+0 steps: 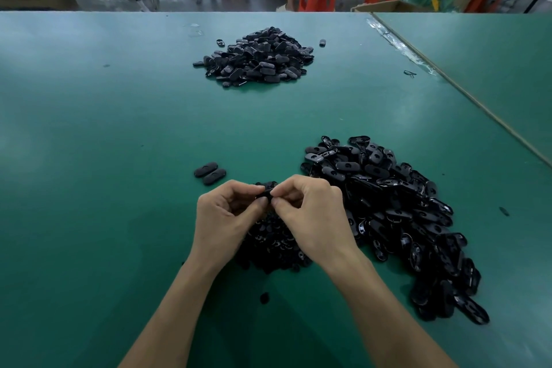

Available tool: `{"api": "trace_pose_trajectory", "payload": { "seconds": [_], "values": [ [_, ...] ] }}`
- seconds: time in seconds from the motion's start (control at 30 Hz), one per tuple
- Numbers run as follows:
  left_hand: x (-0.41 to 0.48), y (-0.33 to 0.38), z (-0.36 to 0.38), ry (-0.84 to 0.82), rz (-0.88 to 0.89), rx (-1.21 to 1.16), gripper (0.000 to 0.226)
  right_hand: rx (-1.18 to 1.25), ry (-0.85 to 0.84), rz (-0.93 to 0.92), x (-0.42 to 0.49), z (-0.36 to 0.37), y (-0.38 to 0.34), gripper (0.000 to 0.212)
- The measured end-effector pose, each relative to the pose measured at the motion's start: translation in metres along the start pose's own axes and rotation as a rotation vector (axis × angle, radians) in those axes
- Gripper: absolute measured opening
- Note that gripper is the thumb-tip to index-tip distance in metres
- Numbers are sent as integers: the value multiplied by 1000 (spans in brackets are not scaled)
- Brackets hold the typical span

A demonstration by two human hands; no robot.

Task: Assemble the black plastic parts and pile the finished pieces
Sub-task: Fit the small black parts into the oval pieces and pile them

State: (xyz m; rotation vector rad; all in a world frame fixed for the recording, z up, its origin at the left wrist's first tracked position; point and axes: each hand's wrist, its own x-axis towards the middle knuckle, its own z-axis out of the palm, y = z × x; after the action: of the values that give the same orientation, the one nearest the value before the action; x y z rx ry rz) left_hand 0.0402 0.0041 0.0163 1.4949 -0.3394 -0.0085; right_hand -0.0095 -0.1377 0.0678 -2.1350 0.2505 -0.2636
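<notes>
A small black oval plastic part (265, 190) is held just above the green-covered desk (119, 128), near and centre. It is pinched at its left end by the curled fingers and thumb of the left grip (227, 212) and at its right end by those of the right grip (310, 212); both are closed narrowly on it. Much of the part is hidden by the fingertips, so whether two halves are already mated cannot be told. The piece is judged light, stiff and somewhat slick, best taken by its long edges so that a snap fit can be pressed home without slipping. A heap of glossy black oval shells (388, 203) lies near right, smaller dark parts (268, 245) under the wrists, and a mound of black oval pieces (257, 57) far centre.
</notes>
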Motion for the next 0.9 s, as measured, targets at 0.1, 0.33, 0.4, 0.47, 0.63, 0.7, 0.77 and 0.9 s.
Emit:
{"api": "trace_pose_trajectory", "payload": {
  "seconds": [0.1,0.33,0.4,0.47,0.63,0.7,0.77,0.9],
  "values": [
    [0,0,0,-19,-5,-2,23,-11,13,-3,-1,1,0,12],
    [-1,-2,0,-49,-9,6,27,-81,36,-5,0,6,1,12],
    [0,-3,0,-24,-11,9,25,-56,28,-32,-1,6,0,13],
    [1,-3,0,3,-21,-4,23,-12,24,-54,-2,6,-2,13],
    [1,-1,1,14,-35,-40,20,-12,65,-33,-3,10,-5,12],
    [1,-1,1,5,-36,-52,21,-22,78,-26,-4,10,-5,11],
    [1,0,1,-8,-32,-54,25,-17,80,-26,-5,10,-4,10],
    [0,-1,1,-18,-34,-58,17,11,54,-40,-4,9,-2,11]
  ]
}}
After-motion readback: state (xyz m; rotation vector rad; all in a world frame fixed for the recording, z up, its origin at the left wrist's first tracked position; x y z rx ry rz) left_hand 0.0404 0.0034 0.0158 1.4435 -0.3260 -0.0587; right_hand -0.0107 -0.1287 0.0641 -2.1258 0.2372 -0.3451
